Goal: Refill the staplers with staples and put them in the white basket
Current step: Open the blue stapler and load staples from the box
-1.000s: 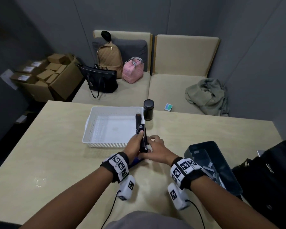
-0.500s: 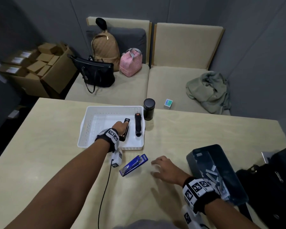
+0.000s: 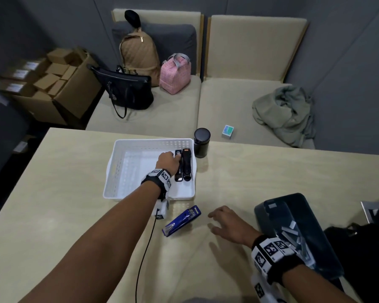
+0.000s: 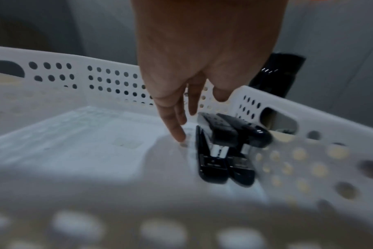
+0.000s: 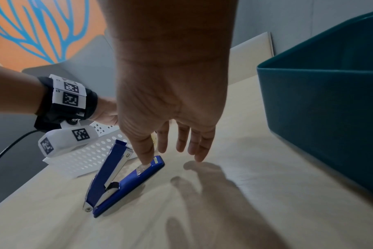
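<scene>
A white basket (image 3: 127, 171) (image 4: 109, 80) stands at the table's far middle. Two black staplers lie side by side along its right wall, the left one (image 3: 178, 169) (image 4: 211, 161) and the right one (image 3: 187, 165) (image 4: 247, 133). My left hand (image 3: 170, 159) (image 4: 189, 107) reaches into the basket with its fingers (image 4: 175, 128) straight, pointing down at the floor just left of the left stapler. A blue stapler (image 3: 181, 220) (image 5: 121, 178) lies hinged open on the table in front of the basket. My right hand (image 3: 214, 223) (image 5: 175, 151) hovers spread and empty just right of it.
A black cylindrical container (image 3: 201, 142) stands by the basket's far right corner. A dark blue bin (image 3: 271, 213) (image 5: 322, 94) holding staple strips sits at the right, with a black bag (image 3: 363, 248) beyond it. Bags and a jacket lie on the bench behind the table.
My left hand carried a black stapler into the basket, laid it beside the other one and straightened its fingers. My right hand drew back to the right of the blue stapler.
</scene>
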The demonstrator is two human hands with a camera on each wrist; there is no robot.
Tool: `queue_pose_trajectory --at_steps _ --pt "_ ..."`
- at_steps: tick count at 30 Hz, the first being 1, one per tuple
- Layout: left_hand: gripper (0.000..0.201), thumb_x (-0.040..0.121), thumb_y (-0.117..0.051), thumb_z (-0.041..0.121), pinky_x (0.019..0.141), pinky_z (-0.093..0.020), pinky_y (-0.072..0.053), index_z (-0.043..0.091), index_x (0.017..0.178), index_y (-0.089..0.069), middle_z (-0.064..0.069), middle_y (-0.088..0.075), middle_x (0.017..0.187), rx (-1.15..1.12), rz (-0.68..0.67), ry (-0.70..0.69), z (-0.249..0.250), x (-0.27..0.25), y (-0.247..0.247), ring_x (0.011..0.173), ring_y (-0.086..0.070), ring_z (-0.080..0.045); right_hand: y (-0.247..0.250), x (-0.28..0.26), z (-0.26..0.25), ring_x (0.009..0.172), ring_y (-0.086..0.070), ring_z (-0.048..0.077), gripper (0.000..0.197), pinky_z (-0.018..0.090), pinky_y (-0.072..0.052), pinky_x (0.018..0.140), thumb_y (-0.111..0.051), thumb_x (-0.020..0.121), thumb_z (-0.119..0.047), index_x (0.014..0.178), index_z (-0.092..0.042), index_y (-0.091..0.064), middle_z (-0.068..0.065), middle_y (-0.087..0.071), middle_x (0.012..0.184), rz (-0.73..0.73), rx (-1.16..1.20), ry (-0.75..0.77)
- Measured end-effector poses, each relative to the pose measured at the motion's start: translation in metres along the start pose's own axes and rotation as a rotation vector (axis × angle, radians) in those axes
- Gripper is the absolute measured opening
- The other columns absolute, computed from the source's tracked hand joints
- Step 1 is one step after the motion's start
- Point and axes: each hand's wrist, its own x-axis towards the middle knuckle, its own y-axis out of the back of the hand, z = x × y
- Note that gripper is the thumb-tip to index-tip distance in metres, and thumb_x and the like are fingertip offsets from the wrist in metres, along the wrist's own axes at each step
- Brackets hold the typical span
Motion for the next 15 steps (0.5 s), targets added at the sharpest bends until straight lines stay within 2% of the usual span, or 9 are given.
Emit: queue_pose_trajectory --at_steps 1,2,3,5,7,9,10,12,15 --pt "0.04 0.098 -0.046 0.036 0.085 -0.039 -0.046 0.0 0.108 -0.06 -0.021 -0.059 0.112 0.01 0.025 -0.02 0.001 -0.009 0.002 0.107 -0.059 -0.039 0.0 0.001 -0.002 0.12 -0.047 0.017 0.046 0.024 -0.038 0.1 -0.06 0.09 -0.032 0.133 -0.02 -0.05 0.005 -0.043 0.129 0.005 0.014 0.006" --pt "0.039 0.098 -0.046 0.035 0.089 -0.041 -0.047 0.002 0.115 -0.058 -0.019 -0.056 0.118 0.017 0.066 -0.063 0.002 -0.019 0.003 0.107 -0.058 -0.038 -0.001 0.001 -0.003 0.119 -0.049 0.016 0.045 0.024 -0.039 0.101 -0.06 0.091 -0.033 0.132 -0.02 -0.051 0.004 -0.043 0.128 0.01 0.028 0.009" --pt "0.034 0.097 -0.047 0.033 0.087 -0.042 -0.048 0.005 0.113 -0.058 -0.017 -0.055 0.115 0.014 0.12 -0.138 0.004 -0.032 0.004 0.102 -0.058 -0.035 -0.002 0.001 -0.004 0.118 -0.05 0.016 0.044 0.025 -0.04 0.102 -0.06 0.091 -0.034 0.132 -0.019 -0.052 0.005 -0.044 0.128 0.013 0.04 0.008" --pt "0.02 0.097 -0.048 0.026 0.075 -0.037 -0.049 0.01 0.098 -0.06 -0.009 -0.059 0.097 -0.019 0.194 -0.364 0.006 -0.064 0.004 0.086 -0.059 -0.027 -0.004 0.0 -0.004 0.116 -0.053 0.016 0.043 0.029 -0.042 0.104 -0.059 0.091 -0.034 0.13 -0.018 -0.053 0.006 -0.044 0.127 0.011 0.053 0.004" --pt "0.018 0.098 -0.047 0.026 0.062 -0.031 -0.045 0.016 0.086 -0.056 -0.002 -0.061 0.078 -0.026 0.122 -0.562 0.005 -0.102 0.002 0.069 -0.057 -0.021 -0.005 -0.003 -0.004 0.115 -0.053 0.017 0.043 0.03 -0.043 0.104 -0.06 0.09 -0.033 0.13 -0.017 -0.054 0.007 -0.045 0.127 0.009 0.047 -0.001" --pt "0.024 0.098 -0.045 0.034 0.056 -0.03 -0.039 0.022 0.077 -0.05 0.001 -0.058 0.067 0.133 0.043 -0.673 -0.003 -0.135 -0.005 0.06 -0.055 -0.022 -0.004 -0.006 -0.003 0.116 -0.052 0.017 0.044 0.028 -0.042 0.102 -0.059 0.09 -0.033 0.13 -0.018 -0.053 0.008 -0.045 0.126 0.01 0.024 -0.012" --pt "0.026 0.097 -0.043 0.038 0.055 -0.031 -0.039 0.022 0.078 -0.051 0.0 -0.06 0.071 0.273 0.032 -0.711 -0.01 -0.144 -0.013 0.062 -0.057 -0.024 -0.003 -0.007 -0.002 0.117 -0.051 0.018 0.044 0.027 -0.041 0.101 -0.059 0.089 -0.033 0.13 -0.018 -0.053 0.008 -0.045 0.126 0.011 0.009 -0.016" --pt "0.024 0.093 -0.047 0.038 0.058 -0.035 -0.043 0.017 0.091 -0.058 -0.005 -0.062 0.091 0.548 0.007 -0.731 -0.027 -0.157 -0.029 0.075 -0.061 -0.027 -0.001 -0.013 0.0 0.118 -0.049 0.02 0.044 0.029 -0.041 0.101 -0.06 0.089 -0.033 0.13 -0.018 -0.053 0.009 -0.047 0.125 0.019 -0.005 -0.029" --pt "0.029 0.087 -0.054 0.015 0.063 -0.04 -0.048 0.008 0.115 -0.055 -0.013 -0.058 0.111 0.794 -0.094 -0.755 -0.047 -0.169 -0.052 0.092 -0.059 -0.033 0.001 -0.023 0.005 0.121 -0.046 0.022 0.043 0.032 -0.038 0.103 -0.06 0.088 -0.031 0.129 -0.02 -0.053 0.008 -0.048 0.125 0.027 0.004 -0.048"
